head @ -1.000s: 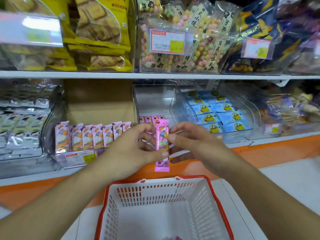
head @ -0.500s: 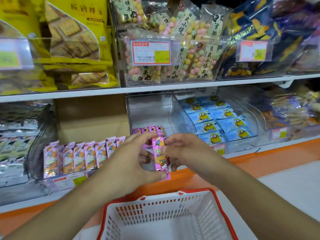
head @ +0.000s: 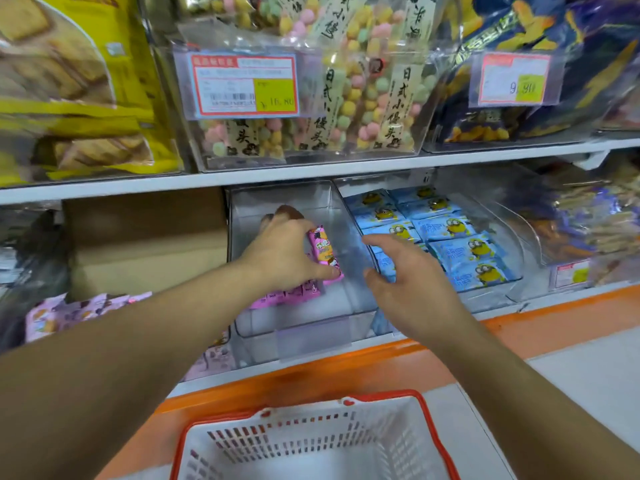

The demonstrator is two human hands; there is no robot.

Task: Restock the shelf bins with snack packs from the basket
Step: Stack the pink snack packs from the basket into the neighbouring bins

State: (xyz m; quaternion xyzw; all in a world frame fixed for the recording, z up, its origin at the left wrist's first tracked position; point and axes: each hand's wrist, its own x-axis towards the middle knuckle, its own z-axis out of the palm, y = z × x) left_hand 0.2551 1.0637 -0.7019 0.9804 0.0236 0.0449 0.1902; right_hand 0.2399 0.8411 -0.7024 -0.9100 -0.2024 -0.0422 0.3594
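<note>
1. Clear plastic shelf bin [head: 294,336], middle of the lower shelf: holds a short row of pink snack packs [head: 287,293] lying near its front; the back of the bin shows bare plastic.
2. Pink snack pack [head: 323,252], long and narrow: held inside that bin, tilted, just above the row, gripped by the person's left hand [head: 280,254] with thumb under its lower end and fingers curled over its top.
3. Right hand [head: 403,282]: fingers spread and relaxed, holding nothing, at the clear wall between the middle bin and the next bin to the right; whether it touches the wall cannot be told.
4. Clear bin to the right [head: 512,289]: blue snack packs [head: 460,251] with a yellow cartoon figure, laid in overlapping rows.
5. Bin to the left, lower shelf: pale pink packs [head: 69,313], blurred; brown cardboard [head: 145,240] stands behind them.
6. Upper shelf, left to right: yellow biscuit bags [head: 79,98]; clear bin of pastel puff-ball bags [head: 360,98] with a red-bordered price label [head: 244,86]; dark blue snack bags [head: 540,36] with a second price label [head: 512,79].
7. White mesh basket with red rim [head: 433,420]: below the shelf, near the person; contents not visible.
</note>
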